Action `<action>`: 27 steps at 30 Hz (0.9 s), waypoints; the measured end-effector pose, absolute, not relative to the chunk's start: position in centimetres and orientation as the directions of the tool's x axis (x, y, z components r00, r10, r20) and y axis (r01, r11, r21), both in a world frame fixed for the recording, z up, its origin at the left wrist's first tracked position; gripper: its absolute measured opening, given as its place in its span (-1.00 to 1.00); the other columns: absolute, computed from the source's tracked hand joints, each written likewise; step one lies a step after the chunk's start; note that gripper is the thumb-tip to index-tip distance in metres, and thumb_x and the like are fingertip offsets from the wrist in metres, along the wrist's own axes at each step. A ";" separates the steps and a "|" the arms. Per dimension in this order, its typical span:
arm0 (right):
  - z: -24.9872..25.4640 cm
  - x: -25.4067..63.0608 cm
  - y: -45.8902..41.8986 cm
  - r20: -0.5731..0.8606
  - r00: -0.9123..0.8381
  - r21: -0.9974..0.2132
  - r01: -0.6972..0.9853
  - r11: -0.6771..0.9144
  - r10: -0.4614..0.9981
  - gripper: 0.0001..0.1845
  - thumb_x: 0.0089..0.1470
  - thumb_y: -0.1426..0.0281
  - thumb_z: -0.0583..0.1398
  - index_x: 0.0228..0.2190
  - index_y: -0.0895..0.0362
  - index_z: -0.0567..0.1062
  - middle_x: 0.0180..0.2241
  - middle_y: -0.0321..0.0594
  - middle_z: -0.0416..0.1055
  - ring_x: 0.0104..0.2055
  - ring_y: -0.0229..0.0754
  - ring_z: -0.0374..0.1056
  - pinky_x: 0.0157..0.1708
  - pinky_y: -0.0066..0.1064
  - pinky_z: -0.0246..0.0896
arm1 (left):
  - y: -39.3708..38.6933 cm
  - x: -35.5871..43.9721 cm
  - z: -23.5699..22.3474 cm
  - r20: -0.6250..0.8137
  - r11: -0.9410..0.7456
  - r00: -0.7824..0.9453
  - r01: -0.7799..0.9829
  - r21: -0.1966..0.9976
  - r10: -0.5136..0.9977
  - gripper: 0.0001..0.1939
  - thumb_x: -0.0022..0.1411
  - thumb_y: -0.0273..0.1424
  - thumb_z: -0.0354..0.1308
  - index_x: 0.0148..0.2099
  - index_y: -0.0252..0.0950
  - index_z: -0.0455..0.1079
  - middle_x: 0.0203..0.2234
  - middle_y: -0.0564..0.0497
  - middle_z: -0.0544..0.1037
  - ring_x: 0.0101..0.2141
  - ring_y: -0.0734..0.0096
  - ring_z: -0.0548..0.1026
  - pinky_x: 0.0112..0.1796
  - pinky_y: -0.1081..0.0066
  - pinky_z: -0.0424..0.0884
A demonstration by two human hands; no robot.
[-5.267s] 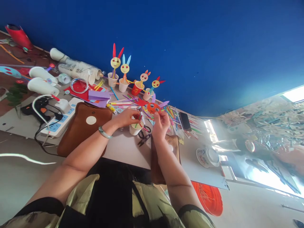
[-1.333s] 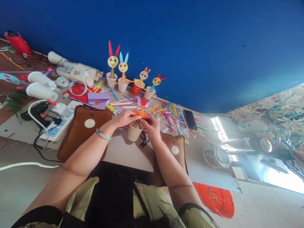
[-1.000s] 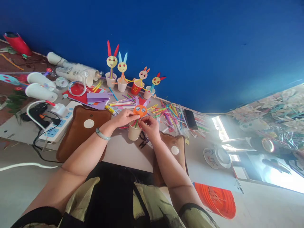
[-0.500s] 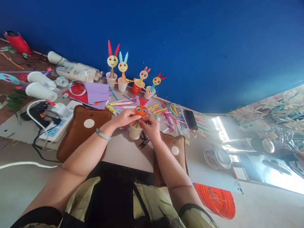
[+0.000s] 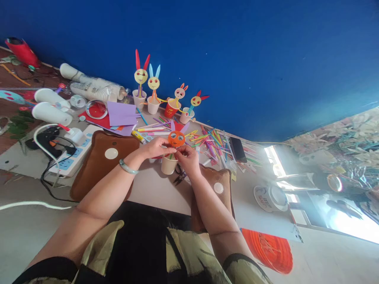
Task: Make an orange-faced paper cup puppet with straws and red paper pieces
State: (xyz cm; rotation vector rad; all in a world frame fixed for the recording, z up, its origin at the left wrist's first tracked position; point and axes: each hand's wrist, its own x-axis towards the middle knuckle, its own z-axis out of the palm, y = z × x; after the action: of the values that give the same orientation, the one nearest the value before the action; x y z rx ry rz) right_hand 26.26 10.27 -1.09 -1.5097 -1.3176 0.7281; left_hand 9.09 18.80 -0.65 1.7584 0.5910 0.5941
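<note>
Now: orange head [image 5: 176, 138] above the cup [image 5: 169, 165]

Changed in the last few seconds: the left hand [image 5: 158, 147] was at the cup while the right hand [image 5: 188, 158] had the orange head off to one side. Both hands now meet at the head, over the cup. Latest small shift: left thumb a little lower, so the mouth shows. My reading: head and cup are being worked as one piece, and close fitting is the step in hand.

Left grip: narrow, thumb and fingers on the head's lower edge, on its left side. Right grip: fingertips drawn in just under the head, right of centre. Cannot tell whether they pinch the head, a stem or both, nor how tightly.

Position: the head is upright, face toward the wearer, purple ears [image 5: 184, 128] up. It sits above the cup's rim, between the two hands. Green stem [image 5: 171, 156] visible inside the cup; its join to the head is hidden by fingers. Cup stands on the counter [image 5: 160, 189], scissors [image 5: 180, 178] near its right side.

Behind, along the wall: four rabbit figures [image 5: 141, 75] in cups. Loose straws [image 5: 213, 146] lie right of the head, phone [image 5: 237, 150] beyond.
</note>
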 end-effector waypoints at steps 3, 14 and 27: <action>-1.1 26.3 10.2 0.123 0.232 -0.932 0.361 0.032 0.965 -0.80 -0.03 0.27 0.31 -0.55 0.11 0.48 -0.55 -0.32 0.40 -0.47 -0.27 0.23 -0.39 -0.39 0.18 | 18.9 9.0 -0.8 0.109 -0.281 0.735 0.115 0.953 0.669 -0.64 0.15 -0.11 0.27 -0.28 -0.35 0.56 -0.40 -0.01 0.61 -0.32 0.33 0.51 -0.28 0.41 0.39; -1.3 26.6 10.3 0.105 0.207 -0.949 0.313 0.036 0.973 -0.78 -0.02 0.24 0.31 -0.53 0.10 0.46 -0.58 -0.34 0.38 -0.49 -0.28 0.23 -0.44 -0.42 0.17 | 19.1 9.0 -1.1 0.097 -0.241 0.755 0.083 0.967 0.648 -0.52 0.09 -0.06 0.34 -0.07 -0.31 0.59 -0.22 -0.06 0.65 -0.16 0.20 0.55 -0.13 0.32 0.43; -1.3 26.5 10.2 0.162 0.151 -0.936 0.338 0.103 0.975 -0.77 -0.01 0.23 0.36 -0.51 0.10 0.51 -0.49 -0.31 0.41 -0.47 -0.28 0.23 -0.40 -0.37 0.17 | 18.8 9.3 -1.3 0.170 -0.222 0.606 0.012 0.975 0.777 -0.69 0.12 -0.23 0.29 -0.15 -0.33 0.61 -0.21 -0.07 0.67 -0.09 0.11 0.56 0.02 0.21 0.40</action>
State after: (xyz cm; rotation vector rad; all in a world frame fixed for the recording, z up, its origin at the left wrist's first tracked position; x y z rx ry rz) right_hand 26.47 10.16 -1.33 -1.4206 -1.3691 0.7998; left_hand 9.29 18.85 -1.26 1.6578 0.6628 0.8105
